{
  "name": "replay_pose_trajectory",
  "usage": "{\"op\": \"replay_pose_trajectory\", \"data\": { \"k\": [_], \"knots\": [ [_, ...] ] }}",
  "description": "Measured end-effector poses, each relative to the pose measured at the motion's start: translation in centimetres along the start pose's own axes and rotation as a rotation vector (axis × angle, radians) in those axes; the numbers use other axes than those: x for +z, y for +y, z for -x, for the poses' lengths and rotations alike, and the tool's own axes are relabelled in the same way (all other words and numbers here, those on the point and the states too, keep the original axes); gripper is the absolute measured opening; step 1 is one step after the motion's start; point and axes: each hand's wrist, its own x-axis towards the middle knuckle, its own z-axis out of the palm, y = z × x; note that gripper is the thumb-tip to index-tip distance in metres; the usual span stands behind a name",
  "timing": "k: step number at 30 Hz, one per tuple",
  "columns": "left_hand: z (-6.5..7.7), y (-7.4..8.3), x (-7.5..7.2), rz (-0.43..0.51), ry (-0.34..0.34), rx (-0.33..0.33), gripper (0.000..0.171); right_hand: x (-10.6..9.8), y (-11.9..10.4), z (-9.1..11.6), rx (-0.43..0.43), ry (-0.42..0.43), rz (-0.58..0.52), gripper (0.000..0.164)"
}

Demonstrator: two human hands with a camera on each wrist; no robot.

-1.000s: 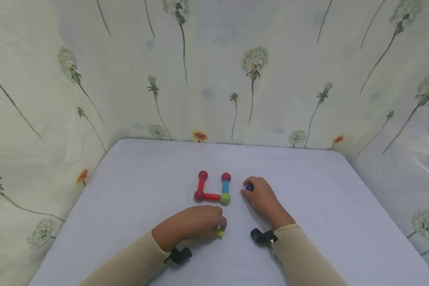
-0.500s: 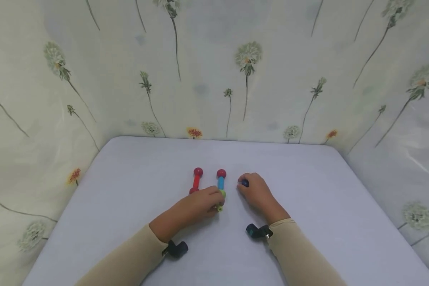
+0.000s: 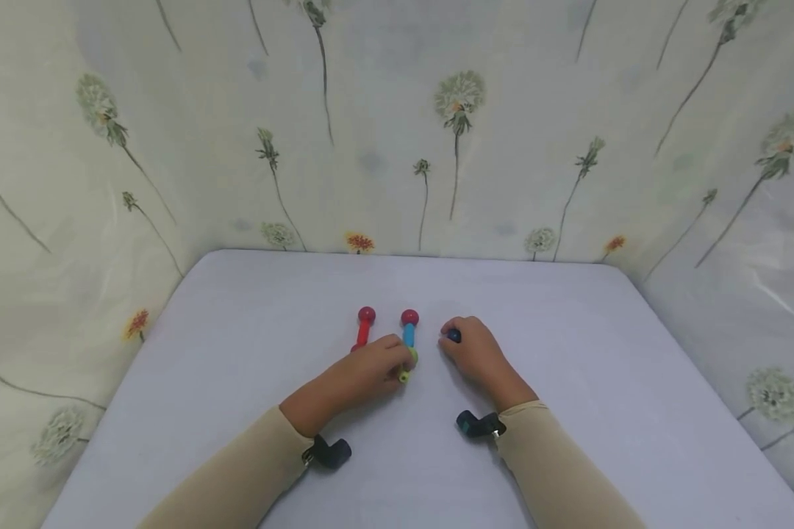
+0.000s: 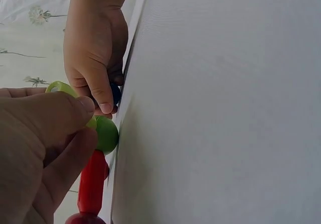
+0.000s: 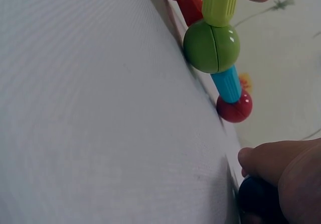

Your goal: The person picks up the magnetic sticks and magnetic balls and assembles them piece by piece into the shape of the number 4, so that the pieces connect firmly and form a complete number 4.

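Note:
My left hand (image 3: pixel 357 375) pinches a yellow-green toy stick (image 5: pixel 220 3) between thumb and fingers. In the right wrist view one end of that stick meets a green ball (image 5: pixel 211 47). From the ball a light blue stick (image 3: pixel 409 335) runs away to a red ball (image 3: pixel 409 317). A red stick (image 4: pixel 92 183) also joins the green ball, partly behind my left hand. Further left, another red stick (image 3: pixel 364 332) carries a red ball (image 3: pixel 367 314) at its far end. My right hand (image 3: pixel 478 353) holds a dark blue ball (image 3: pixel 454 335) at the table, right of the joined pieces.
The white table (image 3: pixel 569 338) reaches back to a wall covering (image 3: pixel 384 184) with dandelion prints. A small dark camera (image 3: pixel 331 453) sits on the left wrist, another dark camera (image 3: pixel 479 424) on the right one.
My left hand has moved forward, away from the body, bringing the yellow-green stick to the green ball. It now covers the near red stick. The right hand keeps the dark blue ball nearly still.

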Motion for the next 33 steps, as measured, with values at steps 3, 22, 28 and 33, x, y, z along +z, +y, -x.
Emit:
{"op": "replay_pose_trajectory", "data": {
  "k": [3,22,28,33],
  "knots": [
    [-0.1,-0.1,0.1,0.005,-0.006,-0.023,0.032,0.0,0.0,0.0,0.014,-0.002,-0.007,0.031],
    [-0.2,-0.4,0.2,-0.009,-0.074,-0.075,0.026,-1.1,-2.0,0.8,-0.068,-0.134,-0.053,0.042],
    [0.1,-0.8,0.2,-0.006,-0.055,-0.027,0.029,-1.6,-2.7,2.5,-0.154,-0.176,-0.076,0.037],
    [0.1,-1.1,0.2,-0.017,-0.045,-0.008,0.031,-1.8,-3.1,4.7,-0.236,-0.188,-0.145,0.034]
  ]
}}
